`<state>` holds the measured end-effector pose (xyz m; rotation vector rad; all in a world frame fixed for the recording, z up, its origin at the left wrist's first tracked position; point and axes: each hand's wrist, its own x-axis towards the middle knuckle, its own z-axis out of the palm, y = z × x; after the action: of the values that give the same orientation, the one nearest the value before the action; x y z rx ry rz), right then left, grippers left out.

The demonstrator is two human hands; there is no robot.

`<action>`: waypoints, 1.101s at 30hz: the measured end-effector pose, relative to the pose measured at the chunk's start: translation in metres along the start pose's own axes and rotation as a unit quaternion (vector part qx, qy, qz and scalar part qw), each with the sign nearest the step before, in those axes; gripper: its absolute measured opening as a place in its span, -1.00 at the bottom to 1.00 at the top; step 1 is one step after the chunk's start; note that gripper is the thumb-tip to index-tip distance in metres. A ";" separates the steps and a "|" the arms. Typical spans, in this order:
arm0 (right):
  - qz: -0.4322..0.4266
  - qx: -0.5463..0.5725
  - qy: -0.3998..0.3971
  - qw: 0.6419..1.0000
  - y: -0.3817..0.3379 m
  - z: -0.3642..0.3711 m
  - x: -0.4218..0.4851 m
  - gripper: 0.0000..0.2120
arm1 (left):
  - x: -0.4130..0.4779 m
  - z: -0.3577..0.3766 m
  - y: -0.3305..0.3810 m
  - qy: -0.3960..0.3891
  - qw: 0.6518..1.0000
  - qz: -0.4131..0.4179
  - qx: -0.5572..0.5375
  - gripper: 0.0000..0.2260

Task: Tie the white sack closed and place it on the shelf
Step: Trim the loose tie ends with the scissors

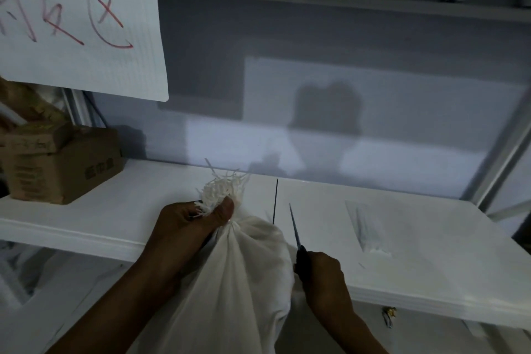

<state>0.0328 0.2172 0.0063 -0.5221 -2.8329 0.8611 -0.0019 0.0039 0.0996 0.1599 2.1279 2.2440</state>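
Note:
The white sack [244,276] hangs in front of the white shelf [402,238], its frayed mouth bunched into a neck just above the shelf's front edge. My left hand [189,221] is shut around that neck, with the thumb pressed against the frayed tuft [221,190]. To the right of the sack, my right hand [324,273] grips the dark handle of a thin pointed tool [296,233]. The tool's tip angles up and to the left over the shelf. Whether a tie runs around the neck cannot be seen.
A brown cardboard box [63,164] stands on the shelf at the left. Above it hangs a white sheet with red handwriting [80,17]. A grey back panel [316,80] closes the bay, and a metal upright [497,169] rises at the right. Another shelf board lies overhead.

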 end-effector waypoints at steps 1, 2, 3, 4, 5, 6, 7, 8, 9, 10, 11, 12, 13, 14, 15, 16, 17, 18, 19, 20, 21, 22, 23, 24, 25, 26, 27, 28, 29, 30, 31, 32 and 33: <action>0.005 -0.017 -0.005 1.000 0.000 0.002 0.004 -0.57 | 0.000 0.002 0.000 -0.001 1.000 -0.001 -0.001 -0.62; 0.006 -0.025 -0.004 1.000 0.000 0.004 0.007 -0.56 | 0.000 0.003 0.000 -0.005 1.000 0.000 -0.003 -0.61; 0.013 -0.028 -0.002 1.000 0.001 0.006 0.011 -0.56 | 0.000 0.005 0.000 -0.008 1.000 0.003 -0.003 -0.61; 0.019 -0.031 0.003 0.999 0.001 0.007 0.013 -0.57 | 0.000 0.006 0.000 -0.012 1.000 0.003 -0.001 -0.62; 0.028 -0.030 0.007 0.999 0.003 0.009 0.016 -0.57 | 0.001 0.007 -0.001 -0.017 1.000 0.003 0.004 -0.65; 0.029 -0.037 0.014 0.999 0.004 0.011 0.018 -0.58 | 0.002 0.007 -0.002 -0.018 1.000 0.002 0.012 -0.65; 0.027 -0.044 0.021 0.998 0.004 0.013 0.020 -0.59 | 0.002 0.007 -0.003 -0.017 1.000 -0.001 0.022 -0.61; 0.020 -0.052 0.026 0.998 0.005 0.014 0.021 -0.60 | 0.002 0.008 -0.003 -0.018 0.999 -0.003 0.031 -0.56; 0.011 -0.054 0.027 0.998 0.005 0.016 0.022 -0.60 | 0.002 0.008 -0.004 -0.018 0.999 -0.002 0.041 -0.51; 0.000 -0.054 0.025 0.998 0.006 0.018 0.024 -0.60 | 0.002 0.010 -0.003 -0.018 0.999 -0.002 0.050 -0.48; -0.006 -0.052 0.025 0.998 0.007 0.020 0.026 -0.60 | 0.003 0.011 -0.003 -0.020 0.998 -0.004 0.053 -0.47; -0.003 -0.050 0.026 0.998 0.008 0.022 0.028 -0.61 | 0.003 0.012 -0.003 -0.018 0.998 -0.005 0.056 -0.46; 0.001 -0.046 0.029 0.999 0.011 0.025 0.031 -0.63 | 0.003 0.013 -0.004 -0.017 0.998 -0.007 0.059 -0.44; 0.002 -0.046 0.028 0.999 0.014 0.029 0.034 -0.67 | 0.003 0.013 -0.004 -0.016 0.998 -0.008 0.063 -0.43; 0.002 -0.049 0.019 0.999 0.016 0.032 0.036 -0.74 | 0.004 0.012 -0.006 -0.018 0.998 -0.009 0.066 -0.41; 0.000 -0.061 0.013 0.998 0.018 0.035 0.037 -0.82 | 0.004 0.011 -0.006 -0.021 0.997 -0.010 0.069 -0.40; -0.002 -0.071 0.010 0.997 0.020 0.038 0.039 -0.86 | 0.004 0.011 -0.007 -0.024 0.997 -0.012 0.071 -0.40; -0.003 -0.083 0.010 0.996 0.022 0.041 0.041 -0.82 | 0.004 0.011 -0.007 -0.026 0.997 -0.011 0.071 -0.43; -0.009 -0.091 0.012 0.996 0.023 0.042 0.043 -0.79 | 0.004 0.012 -0.007 -0.026 0.997 -0.012 0.071 -0.45; -0.013 -0.094 0.014 0.995 0.023 0.043 0.045 -0.78 | 0.004 0.012 -0.007 -0.025 0.997 -0.010 0.073 -0.41; -0.018 -0.094 0.016 0.995 0.023 0.042 0.045 -0.79 | 0.005 0.012 -0.007 -0.027 0.997 -0.005 0.077 -0.31; -0.022 -0.095 0.019 0.995 0.023 0.041 0.046 -0.79 | 0.006 0.012 -0.007 -0.029 0.996 -0.002 0.085 -0.21; -0.027 -0.097 0.022 0.995 0.023 0.041 0.047 -0.80 | 0.007 0.013 -0.008 -0.029 0.995 -0.002 0.091 -0.15; -0.032 -0.101 0.023 0.994 0.023 0.041 0.047 -0.80 | 0.007 0.014 -0.008 -0.029 0.995 -0.002 0.094 -0.14; -0.033 -0.104 0.021 0.994 0.023 0.041 0.047 -0.80 | 0.007 0.015 -0.008 -0.027 0.995 -0.003 0.093 -0.15; -0.034 -0.105 0.018 0.994 0.024 0.042 0.048 -0.80 | 0.007 0.017 -0.008 -0.025 0.996 -0.003 0.090 -0.22; -0.036 -0.105 0.016 0.994 0.024 0.042 0.048 -0.80 | 0.007 0.017 -0.009 -0.026 0.996 -0.001 0.089 -0.30; -0.033 -0.102 0.017 0.994 0.024 0.042 0.048 -0.80 | 0.007 0.018 -0.010 -0.031 0.995 -0.002 0.090 -0.36; -0.029 -0.099 0.018 0.995 0.025 0.042 0.048 -0.80 | 0.007 0.018 -0.010 -0.038 0.995 -0.004 0.092 -0.40; -0.027 -0.096 0.023 0.995 0.025 0.042 0.048 -0.80 | 0.008 0.017 -0.011 -0.045 0.995 -0.002 0.091 -0.44; -0.028 -0.095 0.029 0.995 0.025 0.042 0.047 -0.79 | 0.009 0.017 -0.012 -0.050 0.995 0.001 0.087 -0.49; -0.029 -0.094 0.031 0.995 0.025 0.041 0.045 -0.79 | 0.009 0.016 -0.012 -0.051 0.995 0.003 0.084 -0.54; -0.030 -0.090 0.028 0.995 0.026 0.040 0.045 -0.79 | 0.009 0.016 -0.012 -0.050 0.995 0.005 0.081 -0.56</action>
<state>-0.0105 0.2325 -0.0404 -0.4713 -2.8737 0.5747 -0.0100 0.0217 0.0886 0.2811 2.2583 2.0210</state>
